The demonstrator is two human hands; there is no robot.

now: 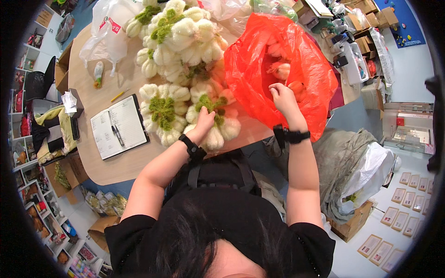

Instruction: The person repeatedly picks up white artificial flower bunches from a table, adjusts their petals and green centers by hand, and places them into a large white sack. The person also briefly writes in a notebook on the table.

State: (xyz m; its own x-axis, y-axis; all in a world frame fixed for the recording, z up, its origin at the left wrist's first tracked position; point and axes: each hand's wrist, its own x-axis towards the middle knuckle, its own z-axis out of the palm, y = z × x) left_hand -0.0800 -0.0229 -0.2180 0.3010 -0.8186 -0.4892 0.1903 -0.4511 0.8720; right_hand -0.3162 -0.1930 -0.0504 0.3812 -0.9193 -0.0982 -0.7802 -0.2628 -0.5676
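My left hand (205,120) pinches the green middle of a fluffy cream plush flower-like piece (212,137) at the table's near edge. A similar cream piece with a green middle (162,111) lies just to its left. Beyond them is a heap of more such pieces (184,38). My right hand (285,99) is over the mouth of a red plastic bag (247,66), fingers curled; whether it holds anything cannot be made out. Inside the bag are orange fuzzy pieces (296,89) and a paler one (281,70), partly hidden by the plastic.
On the wooden table (114,170), an open notebook (104,135) with handwriting holds a pen (118,135); a yellow pencil (120,95) lies beyond it. A white plastic bag (107,38) and a small knitted item (98,74) are farther left. Grey cloth (326,166) hangs at right.
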